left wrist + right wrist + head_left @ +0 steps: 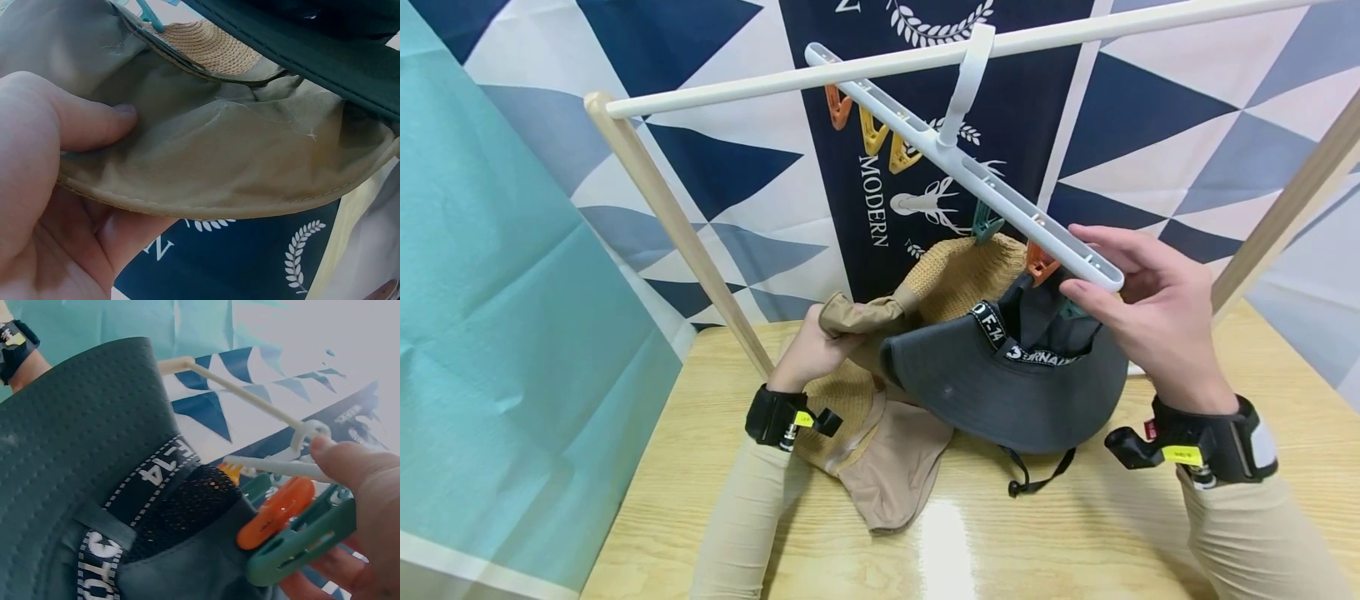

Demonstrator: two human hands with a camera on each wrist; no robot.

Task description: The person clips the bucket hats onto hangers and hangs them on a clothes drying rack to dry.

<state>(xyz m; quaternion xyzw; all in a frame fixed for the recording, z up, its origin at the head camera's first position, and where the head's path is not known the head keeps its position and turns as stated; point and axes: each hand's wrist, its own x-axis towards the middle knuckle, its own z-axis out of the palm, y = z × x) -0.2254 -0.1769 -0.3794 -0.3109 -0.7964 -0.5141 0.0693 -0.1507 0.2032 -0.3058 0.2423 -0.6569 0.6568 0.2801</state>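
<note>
My left hand (808,350) pinches the khaki fabric brim (212,162) of a tan sun hat, thumb on one face and fingers under the edge. Woven straw (966,271) of a tan hat hangs from a teal clip (987,222) on a white clip hanger (1000,190). With thumb and fingers, my right hand (1157,308) holds the hanger's near end, beside a green clip (300,544). A dark grey bucket hat (1000,392) with a lettered band hangs there by an orange clip (275,512) and the green one, its brim overlapping the tan cloth.
The hanger hooks over a white rail (880,68) with wooden posts (677,225), and slants toward me. Orange and yellow clips (872,132) hang on its far half. Beige cloth with straw weave (895,475) lies on the wooden table (1000,550). Patterned fabric stands behind.
</note>
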